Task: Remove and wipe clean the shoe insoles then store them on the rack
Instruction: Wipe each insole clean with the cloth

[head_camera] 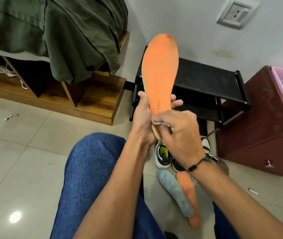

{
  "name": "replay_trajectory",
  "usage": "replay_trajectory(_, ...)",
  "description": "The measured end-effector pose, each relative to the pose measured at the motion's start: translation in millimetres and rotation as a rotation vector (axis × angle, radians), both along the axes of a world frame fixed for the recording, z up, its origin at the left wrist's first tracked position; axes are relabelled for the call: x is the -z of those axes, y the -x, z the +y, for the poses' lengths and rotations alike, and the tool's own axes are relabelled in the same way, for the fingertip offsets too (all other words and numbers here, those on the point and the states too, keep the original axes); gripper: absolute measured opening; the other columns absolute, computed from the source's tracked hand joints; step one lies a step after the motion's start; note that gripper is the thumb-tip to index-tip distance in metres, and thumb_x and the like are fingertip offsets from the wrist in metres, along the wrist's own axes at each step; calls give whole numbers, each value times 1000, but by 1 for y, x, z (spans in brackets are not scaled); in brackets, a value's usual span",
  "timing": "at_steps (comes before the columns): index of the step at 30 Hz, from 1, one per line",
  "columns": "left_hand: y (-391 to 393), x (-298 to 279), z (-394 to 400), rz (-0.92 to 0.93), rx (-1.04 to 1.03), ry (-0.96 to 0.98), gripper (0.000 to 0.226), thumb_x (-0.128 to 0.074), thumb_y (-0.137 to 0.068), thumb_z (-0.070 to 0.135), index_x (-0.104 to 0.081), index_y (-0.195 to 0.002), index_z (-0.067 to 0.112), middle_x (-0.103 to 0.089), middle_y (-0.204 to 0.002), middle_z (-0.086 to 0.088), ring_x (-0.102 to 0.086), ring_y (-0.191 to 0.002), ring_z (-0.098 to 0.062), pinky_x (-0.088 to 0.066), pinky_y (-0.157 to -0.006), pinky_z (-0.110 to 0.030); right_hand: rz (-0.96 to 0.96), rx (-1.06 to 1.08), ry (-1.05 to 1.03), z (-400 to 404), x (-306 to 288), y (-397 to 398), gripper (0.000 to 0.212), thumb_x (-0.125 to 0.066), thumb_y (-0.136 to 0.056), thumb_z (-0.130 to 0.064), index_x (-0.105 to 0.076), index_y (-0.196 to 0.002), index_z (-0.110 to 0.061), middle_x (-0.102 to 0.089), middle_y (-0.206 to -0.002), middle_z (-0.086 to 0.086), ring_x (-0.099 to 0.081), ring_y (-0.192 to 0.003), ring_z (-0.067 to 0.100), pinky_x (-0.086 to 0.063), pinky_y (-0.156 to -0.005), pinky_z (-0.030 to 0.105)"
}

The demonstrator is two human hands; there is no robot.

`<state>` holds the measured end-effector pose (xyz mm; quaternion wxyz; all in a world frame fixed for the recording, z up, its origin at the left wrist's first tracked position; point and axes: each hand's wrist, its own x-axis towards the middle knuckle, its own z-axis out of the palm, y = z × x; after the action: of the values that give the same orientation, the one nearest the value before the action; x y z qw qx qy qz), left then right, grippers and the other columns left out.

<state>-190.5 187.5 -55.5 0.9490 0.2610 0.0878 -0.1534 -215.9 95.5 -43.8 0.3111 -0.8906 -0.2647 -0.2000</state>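
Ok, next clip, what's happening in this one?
A seated person is cleaning an orange insole. The left hand holds it upright by its heel end while the right hand pinches a small cloth against it. Two more insoles, a grey one and another orange one, lie on the floor by the shoes. The black rack holds no insoles yet.

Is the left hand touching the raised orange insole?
Touching. The head view shows the left hand curled round the raised orange insole, fingers visible behind it.

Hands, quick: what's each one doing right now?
Left hand: grips the orange insole near its heel end.
Right hand: pinches a small cloth against the insole's heel.
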Motion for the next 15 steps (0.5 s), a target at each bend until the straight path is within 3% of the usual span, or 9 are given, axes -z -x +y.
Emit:
replay_trajectory(4, 2, 0, 0, -13, -65, 22, 81, -6, -93, 64, -59, -101, 4, -65, -85, -7, -66, -81, -18, -52, -83, -46, 54, -32, -37, -5, 2, 21, 24, -60, -74, 2, -73, -82, -16, -71, -83, -7, -65, -78, 13, -45, -73, 48)
replay_trajectory(10, 3, -2, -4, -21, -78, 19, 79, -11, -91, 67, -57, -105, 4, -62, -92, -9, -64, -85, -20, -55, -79, -44, 253, -64, -139, -24, -13, 20, 24, -63, -75, 2, -75, -81, -18, -68, -80, -14, -64, -77, 3, -50, -71, 27)
replay_trajectory(12, 1, -5, -5, -33, -50, 21, 82, -11, -89, 70, -57, -102, 4, -64, -87, -9, -66, -78, -21, -57, -72, -39, 183, -15, -144, -26, -23, 11, 27, -60, -75, 7, -75, -81, -15, -68, -79, -7, -63, -74, 7, -50, -69, 27)
replay_trajectory(15, 0, -5, -7, -33, -41, 24, 81, -10, -90, 68, -59, -95, 4, -66, -77, -9, -65, -70, -20, -55, -67, -29, 6, 44, -22, -25, -31, -12, 23, -53, -79, -1, -73, -82, -10, -68, -79, 4, -63, -73, 20, -51, -67, 39)
